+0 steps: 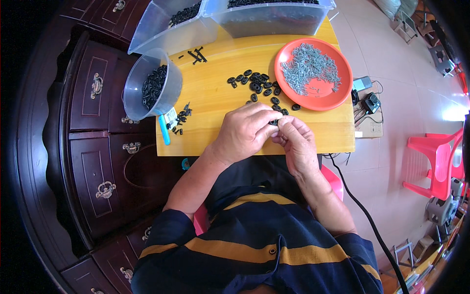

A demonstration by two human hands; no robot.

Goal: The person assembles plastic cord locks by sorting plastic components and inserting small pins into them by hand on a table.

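My left hand (248, 128) and my right hand (296, 143) meet over the front part of the yellow table. Between the fingertips of both is a small black oval part with holes (274, 122), mostly covered by my fingers. My left thumb and forefinger pinch it from one side, and my right thumb and fingers close on it from the other. Whether a screw is also in my right fingers cannot be seen. Just beyond my hands lie several loose black oval parts (268, 92). A red plate (346, 73) to their right holds a heap of small silvery screws (313, 66).
A clear round tub (171, 81) of black parts stands at the left. Beside it lie a light-blue cutter (164, 130) and small black pieces (182, 116). Longer black pieces (197, 55) lie farther back, before two clear bins (274, 22). A pink stool (431, 152) stands on the right.
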